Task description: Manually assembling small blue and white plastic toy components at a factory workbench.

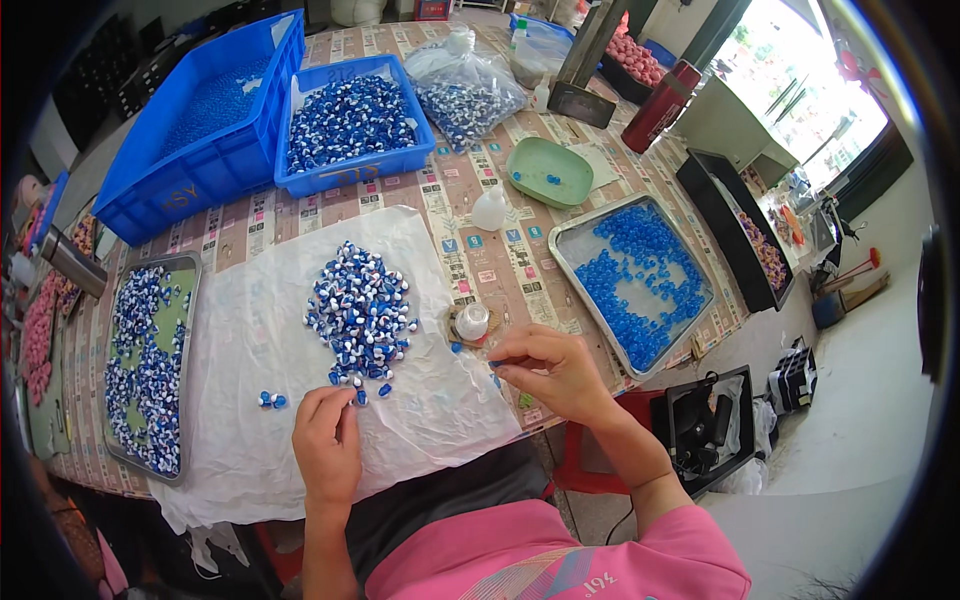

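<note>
While I sit at the table [530,265], both my hands are above its near part, well apart from each other. My right hand [545,370] has the thumb and the forefinger brought together, and between their tips is pinched a small blue piece [496,364], mostly covered by the fingers. It is just beside a small white jar [472,321], which stands near the right edge of the white cloth [245,330]. My left hand [328,450] is over the cloth, with its thumb and forefinger close to each other at the near end of a pile of blue and white pieces [360,300]. A few pieces lie right at these fingertips, but I cannot tell if one is gripped or only touched.

To the left of the pile, a little group of the same pieces [272,400] lies apart. At my far left is a left tray [196,300] with many blue and white pieces; to my right, a right tray [578,240] holds clear blue ones. Behind the cloth stands a blue basket [360,178], filled with pieces also.
</note>
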Motion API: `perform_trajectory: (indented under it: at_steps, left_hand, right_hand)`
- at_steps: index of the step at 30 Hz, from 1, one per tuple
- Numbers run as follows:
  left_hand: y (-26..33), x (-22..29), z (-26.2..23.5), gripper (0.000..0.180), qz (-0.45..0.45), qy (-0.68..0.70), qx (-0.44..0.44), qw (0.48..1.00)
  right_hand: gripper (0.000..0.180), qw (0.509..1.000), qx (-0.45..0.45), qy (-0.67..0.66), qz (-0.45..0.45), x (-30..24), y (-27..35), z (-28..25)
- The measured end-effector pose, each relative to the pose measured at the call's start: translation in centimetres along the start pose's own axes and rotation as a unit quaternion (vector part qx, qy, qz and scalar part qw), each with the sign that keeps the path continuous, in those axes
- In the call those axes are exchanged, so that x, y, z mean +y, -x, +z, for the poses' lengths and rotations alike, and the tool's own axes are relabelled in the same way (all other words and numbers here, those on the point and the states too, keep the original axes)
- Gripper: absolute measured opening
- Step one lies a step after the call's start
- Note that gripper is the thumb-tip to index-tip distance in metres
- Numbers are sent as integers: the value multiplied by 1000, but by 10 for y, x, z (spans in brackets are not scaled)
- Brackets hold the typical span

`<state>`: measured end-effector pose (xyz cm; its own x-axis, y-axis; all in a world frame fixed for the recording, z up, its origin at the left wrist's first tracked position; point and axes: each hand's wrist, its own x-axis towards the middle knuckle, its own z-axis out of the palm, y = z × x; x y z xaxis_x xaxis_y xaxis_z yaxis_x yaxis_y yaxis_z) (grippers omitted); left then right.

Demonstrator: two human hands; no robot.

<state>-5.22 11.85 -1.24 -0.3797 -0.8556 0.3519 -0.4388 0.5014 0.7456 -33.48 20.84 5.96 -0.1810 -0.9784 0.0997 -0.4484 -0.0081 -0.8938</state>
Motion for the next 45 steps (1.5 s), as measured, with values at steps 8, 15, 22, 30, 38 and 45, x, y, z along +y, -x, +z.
perform_trajectory:
  at_steps: [8, 15, 22, 30, 38, 45]
  left_hand:
    - [-6, -7, -22, 26, -75, -1, 0, 997]
    - [-8, -6, -26, 19, -89, 7, -9, 996]
    - [-4, 26, -20, 14, -93, 123, 21, 988]
    - [11, 34, -7, 17, -310, 517, -119, 789]
    - [12, 33, 11, 22, -388, 661, -119, 631]
    - [12, 24, 16, 22, -378, 677, -120, 620]
  right_hand:
    - [21, 999, 7, -27, 43, -9, -9, 15]
    - [18, 999, 26, -6, 38, -10, -20, 16]
    - [16, 997, 34, 67, 13, -8, -42, 0]
    - [17, 982, 19, 176, -58, -23, -62, 13]
    - [14, 962, 1, 252, -103, -21, -71, 22]
    - [15, 961, 10, 233, -146, -23, -61, 29]
